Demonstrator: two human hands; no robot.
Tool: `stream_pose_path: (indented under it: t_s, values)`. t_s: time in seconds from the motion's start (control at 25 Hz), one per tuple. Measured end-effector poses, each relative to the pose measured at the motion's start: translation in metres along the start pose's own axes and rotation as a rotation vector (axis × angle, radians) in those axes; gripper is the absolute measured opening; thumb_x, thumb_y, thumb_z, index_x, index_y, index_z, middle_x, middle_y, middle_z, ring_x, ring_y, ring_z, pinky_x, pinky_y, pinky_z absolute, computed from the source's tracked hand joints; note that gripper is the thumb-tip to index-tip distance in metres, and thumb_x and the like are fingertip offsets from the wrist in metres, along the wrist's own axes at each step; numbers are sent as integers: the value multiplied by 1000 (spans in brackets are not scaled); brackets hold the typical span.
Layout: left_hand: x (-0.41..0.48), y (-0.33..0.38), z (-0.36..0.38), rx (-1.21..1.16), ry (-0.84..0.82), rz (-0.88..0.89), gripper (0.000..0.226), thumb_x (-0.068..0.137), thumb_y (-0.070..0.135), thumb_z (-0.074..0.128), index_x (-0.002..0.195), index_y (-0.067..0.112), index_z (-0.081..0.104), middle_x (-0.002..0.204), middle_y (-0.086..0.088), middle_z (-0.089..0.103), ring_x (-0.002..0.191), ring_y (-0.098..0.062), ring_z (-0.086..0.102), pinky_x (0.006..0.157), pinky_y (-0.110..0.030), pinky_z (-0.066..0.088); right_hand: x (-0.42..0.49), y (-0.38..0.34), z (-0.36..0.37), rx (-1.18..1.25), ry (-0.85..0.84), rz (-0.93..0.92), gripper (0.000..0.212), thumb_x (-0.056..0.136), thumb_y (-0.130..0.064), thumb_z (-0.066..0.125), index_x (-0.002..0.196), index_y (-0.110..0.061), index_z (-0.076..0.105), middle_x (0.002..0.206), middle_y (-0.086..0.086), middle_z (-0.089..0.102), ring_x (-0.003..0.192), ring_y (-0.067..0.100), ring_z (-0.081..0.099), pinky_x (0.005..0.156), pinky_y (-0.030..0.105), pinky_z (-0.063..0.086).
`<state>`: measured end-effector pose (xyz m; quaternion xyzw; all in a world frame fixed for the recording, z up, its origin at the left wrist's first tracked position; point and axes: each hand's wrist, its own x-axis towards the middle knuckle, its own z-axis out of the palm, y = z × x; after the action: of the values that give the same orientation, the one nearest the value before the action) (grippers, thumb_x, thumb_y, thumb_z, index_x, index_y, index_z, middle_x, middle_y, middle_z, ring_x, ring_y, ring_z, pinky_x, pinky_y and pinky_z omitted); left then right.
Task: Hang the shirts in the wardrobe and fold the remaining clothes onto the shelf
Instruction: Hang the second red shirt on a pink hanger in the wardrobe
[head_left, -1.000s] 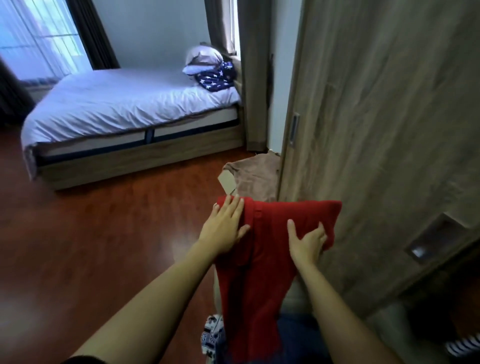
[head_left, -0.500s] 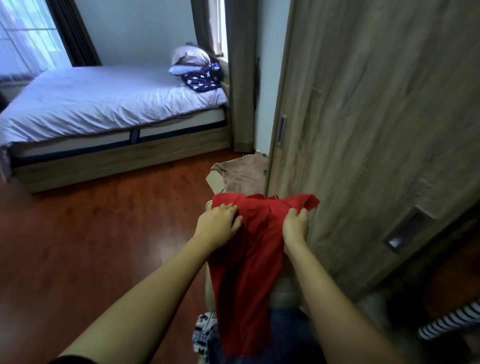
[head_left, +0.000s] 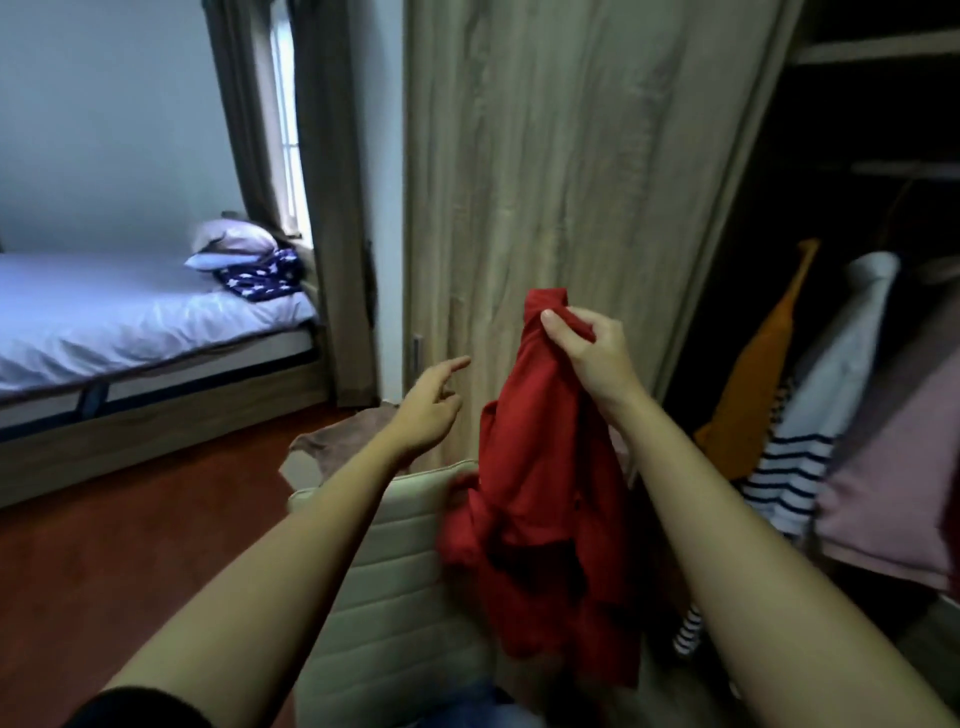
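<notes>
A red shirt hangs bunched in the air in front of the wooden wardrobe door. My right hand grips its top end, fingers curled round the cloth. To the left of the shirt my left hand is free, fingers loosely extended and holding nothing. The open wardrobe at the right holds hanging clothes: an orange garment, a white one, a striped one and a pink one.
A cream padded chair back stands right below my arms, with a brown garment behind it. The bed with pillows lies at the left across red-brown floor. Blue cloth shows at the bottom edge.
My right hand has lifted the red shirt up by its top. My left hand has let go of it and moved left. The view has swung right, showing the open wardrobe.
</notes>
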<state>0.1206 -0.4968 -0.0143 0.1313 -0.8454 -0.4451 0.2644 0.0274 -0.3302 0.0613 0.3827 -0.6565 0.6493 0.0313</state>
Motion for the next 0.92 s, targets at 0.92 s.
stream_pose_path:
  t_s: [0.92]
  values:
    - [23,92,21,-355,20,218,30,80,8,71,111,7,68,91,0,70,79,-4,62,83,-22,50,-41,14,-170,-326,291,71,40,74,-51,62,105,-24,60,101,0,59,91,15,57,85,29,43]
